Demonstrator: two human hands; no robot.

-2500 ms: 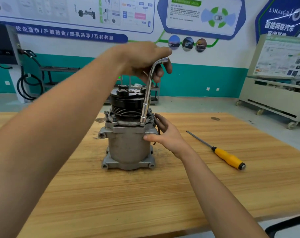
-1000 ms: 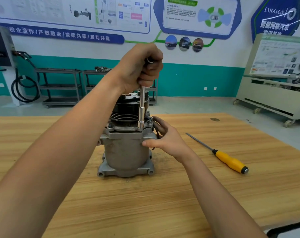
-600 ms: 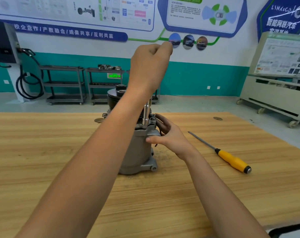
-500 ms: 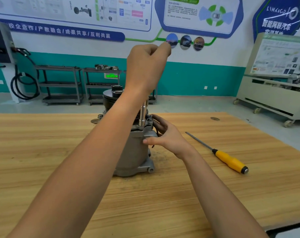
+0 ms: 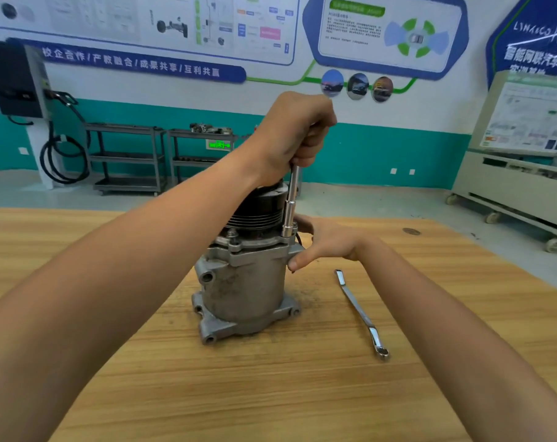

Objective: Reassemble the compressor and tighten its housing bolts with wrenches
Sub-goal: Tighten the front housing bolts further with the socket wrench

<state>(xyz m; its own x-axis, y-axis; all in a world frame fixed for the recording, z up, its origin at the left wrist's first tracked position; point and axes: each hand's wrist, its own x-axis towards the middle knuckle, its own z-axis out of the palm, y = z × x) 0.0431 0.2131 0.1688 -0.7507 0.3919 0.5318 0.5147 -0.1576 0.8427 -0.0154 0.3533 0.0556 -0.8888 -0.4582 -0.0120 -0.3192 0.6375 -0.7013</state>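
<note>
Wooden table (image 5: 302,393), bearing the compressor (image 5: 245,282) upright on its base near the middle, black grooved pulley (image 5: 258,208) on top. Seen with one base corner toward the camera, and less covered by the left forearm than half a second ago.

Left hand (image 5: 294,132) raised above the pulley, fingers curled tight round the top of the socket wrench (image 5: 290,205), knuckles facing the camera. Lower and further through its swing than a moment back, the bent handle now buried in the fist.

Right hand (image 5: 331,244) in the same bracing place as before: thumb pressed flat against the side of the housing just under the flange, the other fingers reaching round behind, their tips hidden.

Socket wrench standing almost vertical, its lower end seated on the same bolt at the right front of the flange. Judged, then, as one bolt still being wound down, with the move to the next not yet made.

Flat ring wrench (image 5: 360,314) lying on the table to the right, apart from the compressor, where a yellow-handled screwdriver lay half a second ago; no screwdriver in view now. Probably there for the final tightening.

Neighbouring bolt (image 5: 233,234) showing at the front of the flange, head proud, tightness impossible to tell.
</note>
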